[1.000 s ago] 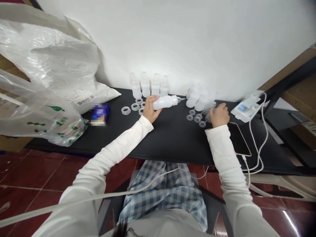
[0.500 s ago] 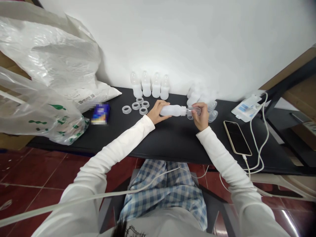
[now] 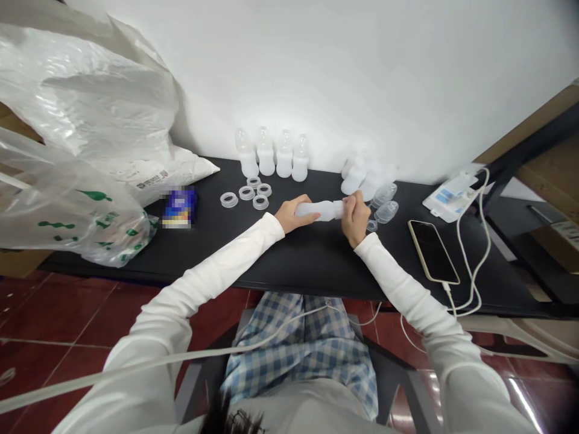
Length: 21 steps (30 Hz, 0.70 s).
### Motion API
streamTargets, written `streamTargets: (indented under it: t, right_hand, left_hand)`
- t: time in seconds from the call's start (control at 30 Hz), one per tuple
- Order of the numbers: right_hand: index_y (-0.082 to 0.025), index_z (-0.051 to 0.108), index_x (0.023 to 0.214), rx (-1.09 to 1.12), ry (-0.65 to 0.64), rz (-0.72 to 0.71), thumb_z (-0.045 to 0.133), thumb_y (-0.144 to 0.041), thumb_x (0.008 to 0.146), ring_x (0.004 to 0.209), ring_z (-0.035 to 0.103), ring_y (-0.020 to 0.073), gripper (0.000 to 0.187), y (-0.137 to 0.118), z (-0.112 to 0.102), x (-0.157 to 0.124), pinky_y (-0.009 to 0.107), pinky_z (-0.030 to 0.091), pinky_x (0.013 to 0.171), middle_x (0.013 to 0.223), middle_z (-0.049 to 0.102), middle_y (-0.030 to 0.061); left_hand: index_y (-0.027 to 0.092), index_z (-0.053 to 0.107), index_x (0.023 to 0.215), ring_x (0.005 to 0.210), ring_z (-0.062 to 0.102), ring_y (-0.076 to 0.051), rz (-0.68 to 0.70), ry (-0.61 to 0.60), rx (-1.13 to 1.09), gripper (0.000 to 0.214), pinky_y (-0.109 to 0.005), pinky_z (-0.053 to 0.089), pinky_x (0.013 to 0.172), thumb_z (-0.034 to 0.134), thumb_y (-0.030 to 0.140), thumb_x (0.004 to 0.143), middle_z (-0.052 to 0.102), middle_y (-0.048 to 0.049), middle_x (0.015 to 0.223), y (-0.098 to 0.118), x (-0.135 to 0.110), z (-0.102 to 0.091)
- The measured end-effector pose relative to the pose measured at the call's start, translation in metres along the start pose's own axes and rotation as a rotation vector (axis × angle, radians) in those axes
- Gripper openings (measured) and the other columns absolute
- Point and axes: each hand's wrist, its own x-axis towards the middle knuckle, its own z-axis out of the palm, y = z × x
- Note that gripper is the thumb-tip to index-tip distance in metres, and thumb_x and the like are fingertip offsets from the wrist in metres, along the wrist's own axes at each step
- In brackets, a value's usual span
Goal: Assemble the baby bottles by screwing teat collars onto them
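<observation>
A white, milky baby bottle (image 3: pixel 324 210) lies sideways in the air over the black table. My left hand (image 3: pixel 293 216) is closed around its base end. My right hand (image 3: pixel 356 219) wraps around the neck end, and its fingers hide the clear cap seen there earlier. Several clear dome caps (image 3: pixel 386 211) lie just right of my right hand, with a small clear ring (image 3: pixel 371 225) beside them. Loose white collar rings (image 3: pixel 246 193) are on the table to the left, in front of several upright capped bottles (image 3: pixel 266 158).
More white bottles (image 3: pixel 354 178) lie by the wall. On the right are a phone (image 3: pixel 434 251) with a white cable (image 3: pixel 474 283) and a flat white-and-blue pack (image 3: pixel 450 198). Left stand a blue box (image 3: pixel 180 207) and large plastic bags (image 3: pixel 99 114). The black table's (image 3: pixel 307 259) front edge is near my lap.
My right hand has turned and closed over the cap and bottle neck, moving slightly left. The cap's dome no longer shows. My left hand keeps its hold on the bottle.
</observation>
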Motion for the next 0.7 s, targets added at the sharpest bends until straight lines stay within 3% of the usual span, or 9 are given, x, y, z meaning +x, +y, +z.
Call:
streamTargets:
  t: [0.1,0.2,0.27,0.37,0.47,0.57,0.63,0.7]
  right_hand:
    - [-0.024,0.053,0.085,-0.028,-0.02,0.106,0.018,-0.054,0.102,0.065,0.06,0.0229,0.049,-0.004,0.001,0.003,0.038,0.047,0.065,0.073,0.062,0.0078]
    - [-0.025,0.053,0.082,-0.021,-0.035,0.16,0.021,-0.058,0.102,0.057,0.054,0.0217,0.05,-0.001,0.002,0.008,0.037,0.042,0.059,0.063,0.056,0.0039]
    - [-0.025,0.051,0.079,0.008,-0.047,0.183,0.021,-0.061,0.101,0.057,0.053,0.0211,0.052,0.004,0.001,0.01,0.036,0.042,0.059,0.062,0.055,0.003]
    - [-0.025,0.052,0.083,0.07,-0.095,0.183,0.02,-0.063,0.101,0.061,0.055,0.0207,0.054,0.011,0.0,0.009,0.036,0.044,0.061,0.068,0.059,0.0036]
    - [-0.023,0.055,0.102,0.126,-0.159,0.129,0.021,-0.061,0.102,0.066,0.058,0.02,0.051,0.015,-0.002,0.007,0.037,0.048,0.067,0.08,0.063,0.0056]
    - [-0.02,0.046,0.126,0.128,-0.128,0.052,0.024,-0.055,0.103,0.071,0.059,0.0187,0.048,0.016,-0.005,0.008,0.037,0.049,0.072,0.103,0.065,0.0106]
    - [-0.018,0.049,0.125,0.028,-0.118,-0.018,0.029,-0.052,0.102,0.075,0.06,0.0198,0.045,0.018,-0.009,0.011,0.038,0.048,0.074,0.107,0.065,0.0121]
    - [-0.019,0.059,0.105,-0.147,-0.196,-0.113,0.034,-0.048,0.101,0.074,0.059,0.0222,0.039,0.019,-0.014,0.014,0.038,0.044,0.074,0.089,0.066,0.0102]
  left_hand:
    - [0.019,0.063,0.094,0.074,0.064,-0.017,0.21,0.091,0.309,0.056,-0.03,0.052,0.069,0.067,0.071,0.074,0.066,-0.0024,0.085,-0.009,0.001,0.0]
    - [0.019,0.066,0.108,0.083,0.069,-0.021,0.343,0.176,0.542,0.06,-0.03,0.053,0.071,0.068,0.07,0.077,0.07,-0.0088,0.1,-0.018,0.004,0.002]
    - [0.02,0.067,0.113,0.086,0.07,-0.023,0.423,0.203,0.637,0.058,-0.032,0.053,0.071,0.067,0.068,0.08,0.071,-0.0112,0.104,-0.02,0.007,0.003]
    - [0.02,0.067,0.117,0.104,0.067,-0.03,0.515,0.239,0.703,0.056,-0.04,0.053,0.086,0.066,0.065,0.082,0.07,-0.0151,0.116,-0.019,0.012,-0.002]
    - [0.019,0.065,0.121,0.111,0.063,-0.035,0.501,0.305,0.724,0.059,-0.047,0.05,0.094,0.066,0.064,0.082,0.067,-0.0187,0.121,-0.02,0.016,-0.012]
    - [0.018,0.063,0.123,0.109,0.064,-0.034,0.434,0.435,0.692,0.06,-0.047,0.049,0.097,0.063,0.063,0.084,0.066,-0.0189,0.118,-0.028,0.022,-0.026]
    - [0.017,0.06,0.124,0.112,0.064,-0.033,0.388,0.572,0.645,0.06,-0.046,0.05,0.099,0.061,0.064,0.086,0.065,-0.0178,0.119,-0.038,0.027,-0.036]
    - [0.018,0.058,0.124,0.114,0.064,-0.031,0.347,0.68,0.589,0.059,-0.044,0.051,0.099,0.059,0.065,0.088,0.065,-0.016,0.119,-0.05,0.032,-0.045]
